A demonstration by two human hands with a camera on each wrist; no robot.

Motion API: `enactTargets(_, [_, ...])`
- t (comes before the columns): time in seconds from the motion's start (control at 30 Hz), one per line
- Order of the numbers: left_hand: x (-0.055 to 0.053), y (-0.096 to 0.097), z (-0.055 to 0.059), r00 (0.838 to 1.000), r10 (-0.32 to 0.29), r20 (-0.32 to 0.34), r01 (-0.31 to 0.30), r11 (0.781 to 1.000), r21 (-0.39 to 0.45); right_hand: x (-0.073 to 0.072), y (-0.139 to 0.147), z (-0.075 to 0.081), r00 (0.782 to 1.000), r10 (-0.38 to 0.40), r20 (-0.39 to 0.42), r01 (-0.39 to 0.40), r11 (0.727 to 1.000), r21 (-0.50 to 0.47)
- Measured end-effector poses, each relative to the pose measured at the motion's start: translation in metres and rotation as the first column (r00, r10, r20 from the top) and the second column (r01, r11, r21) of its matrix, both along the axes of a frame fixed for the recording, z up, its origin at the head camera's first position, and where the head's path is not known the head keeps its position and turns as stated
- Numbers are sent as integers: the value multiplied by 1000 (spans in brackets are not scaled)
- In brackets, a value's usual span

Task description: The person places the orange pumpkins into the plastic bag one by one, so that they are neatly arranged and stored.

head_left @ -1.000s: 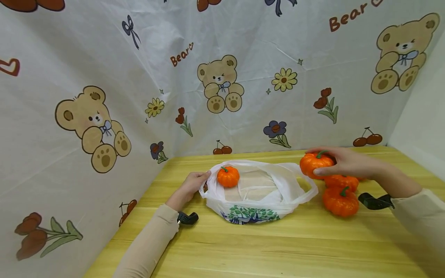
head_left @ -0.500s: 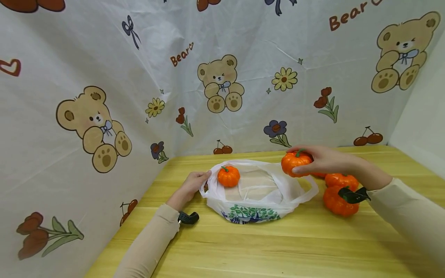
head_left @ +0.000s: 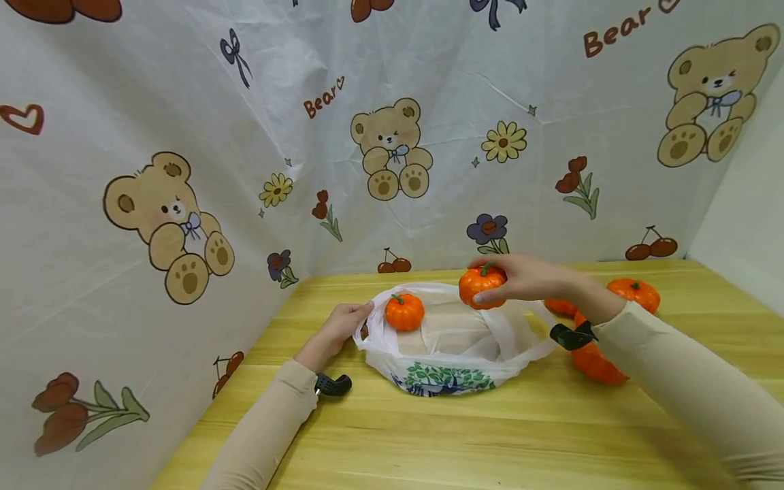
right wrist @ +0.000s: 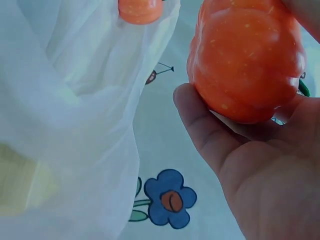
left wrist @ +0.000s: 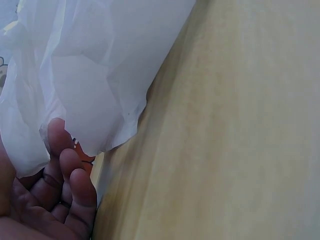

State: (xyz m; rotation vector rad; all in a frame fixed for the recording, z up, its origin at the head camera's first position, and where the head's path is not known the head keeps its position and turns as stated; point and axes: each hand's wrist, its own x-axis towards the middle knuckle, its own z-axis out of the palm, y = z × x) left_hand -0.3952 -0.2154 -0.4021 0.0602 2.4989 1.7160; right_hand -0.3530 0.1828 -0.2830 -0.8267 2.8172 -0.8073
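A white plastic bag (head_left: 380,350) with a green tree print lies on the table, its mouth spread upward. At its left edge my left hand (head_left: 339,325) pinches the bag's handle; in the left wrist view the fingers (left wrist: 82,187) curl by the plastic. One small orange pumpkin (head_left: 404,312) sits inside the bag at the left. Above the bag's right part, my right hand (head_left: 527,278) grips another orange pumpkin (head_left: 482,286) with a green stem. The right wrist view shows thumb and fingers around this pumpkin (right wrist: 245,60), apart from the bag.
Several more orange pumpkins (head_left: 637,294) are grouped right of the bag, partly hidden behind the right forearm. They rest on a yellowish wooden table (head_left: 429,435). A bear-print sheet (head_left: 441,204) hangs behind and to the left.
The right hand has carried its pumpkin leftward from above the pumpkin group to over the bag. The left hand stays on the bag's handle, and the pumpkin inside has not moved.
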Motion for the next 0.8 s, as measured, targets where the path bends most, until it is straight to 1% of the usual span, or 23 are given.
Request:
enactTargets(0.07, [0, 0, -2, 1000, -5, 5, 5, 1000, 2, -6, -8, -3, 1000, 2, 21, -2, 1000, -1])
enactTargets(0.13, [-1, 0, -5, 1000, -15, 19, 15, 1000, 4, -14, -15, -7, 998, 13, 61, -12, 1000, -21])
enactTargets(0.27, [-2, -1, -9, 999, -23, 23, 23, 1000, 10, -28, -30, -17, 990, 69, 121, -59, 994, -89])
enactTargets(0.43, [-2, -1, -10, 1000, -24, 9, 24, 1000, 12, -41, -47, -29, 988, 81, 132, -66, 991, -113])
enactTargets(0.53, [-2, -1, -9, 1000, -26, 7, 26, 1000, 9, -45, -57, -33, 985, 77, 155, -59, 991, -117])
enactTargets(0.6, [-2, -2, -8, 1000, -22, 7, 22, 1000, 4, -46, -62, -35, 981, 91, 171, -71, 990, -122])
enactTargets(0.8, [-3, -3, -3, 1000, -3, -18, 2, 1000, -12, -49, -76, -40, 976, 94, 196, -72, 991, -117])
